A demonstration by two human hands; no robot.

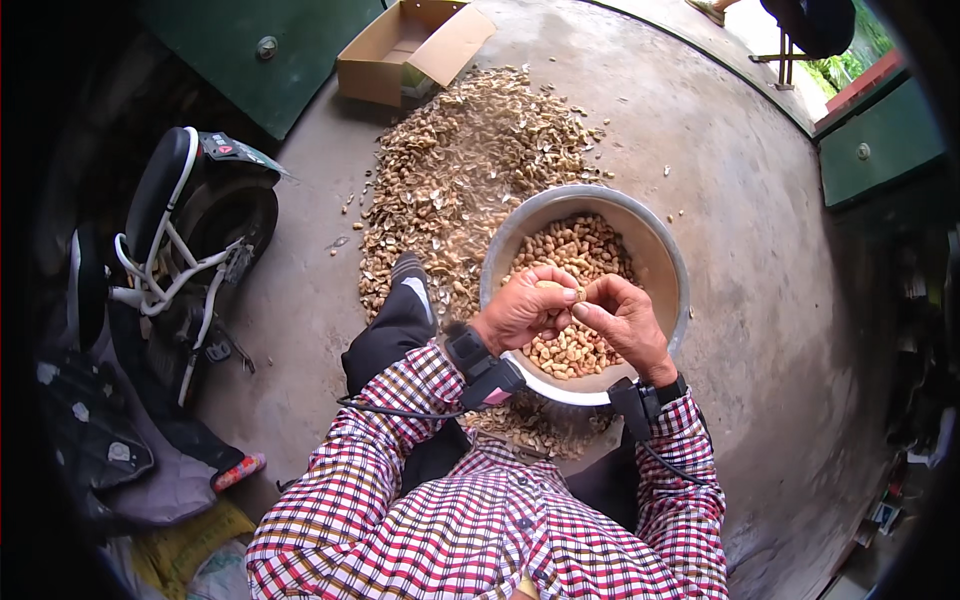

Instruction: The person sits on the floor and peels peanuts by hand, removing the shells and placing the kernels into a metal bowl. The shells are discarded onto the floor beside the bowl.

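Over a wide metal basin (681,300) my two hands meet fingertip to fingertip. Unshelled peanuts (574,244) lie in the basin, with some reddish ones among them. A peanut (580,294) is pinched between the thumbs and forefingers of my left hand (529,307) and my right hand (624,319). Another pale peanut shows at the fingers of my left hand. Both wrists wear black strapped devices with cables.
A broad heap of peanut shells (450,180) spreads on the concrete floor beyond and left of the basin, touching my shoe (411,281). An open cardboard box (371,79) stands behind it. A two-wheeler (176,255) is at the left; part of a seated person (814,26) shows top right.
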